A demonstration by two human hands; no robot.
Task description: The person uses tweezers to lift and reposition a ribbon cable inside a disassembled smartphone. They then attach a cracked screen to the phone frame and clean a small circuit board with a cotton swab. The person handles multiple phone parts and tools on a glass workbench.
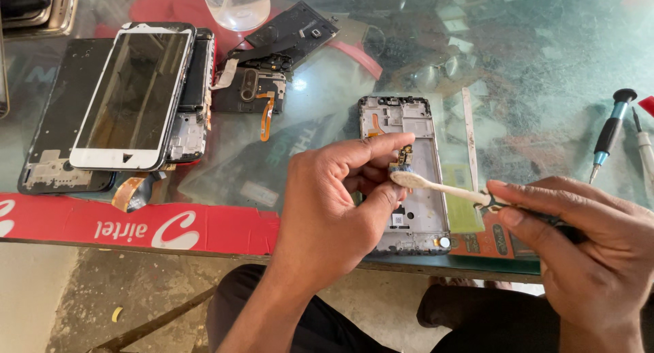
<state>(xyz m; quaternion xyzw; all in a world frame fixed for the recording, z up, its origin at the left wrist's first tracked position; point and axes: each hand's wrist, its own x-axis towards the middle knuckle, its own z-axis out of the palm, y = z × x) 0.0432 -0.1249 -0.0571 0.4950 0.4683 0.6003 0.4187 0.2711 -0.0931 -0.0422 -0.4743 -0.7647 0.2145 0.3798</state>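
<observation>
Left hand [340, 203] pinches a small dark circuit part with a gold flex tail [405, 158] between thumb and fingertips, held just above the grey open phone frame [415, 182] lying on the glass counter [531, 73]. Right hand [586, 237] grips a worn cream-handled toothbrush [436, 186], bristles touching the part. Judged: brushing in progress; frame is stripped, nothing refitted. Frame sits near the counter's front edge; a white-faced phone [133, 94] lies left, a blue-necked screwdriver [611, 131] right, with open glass between.
</observation>
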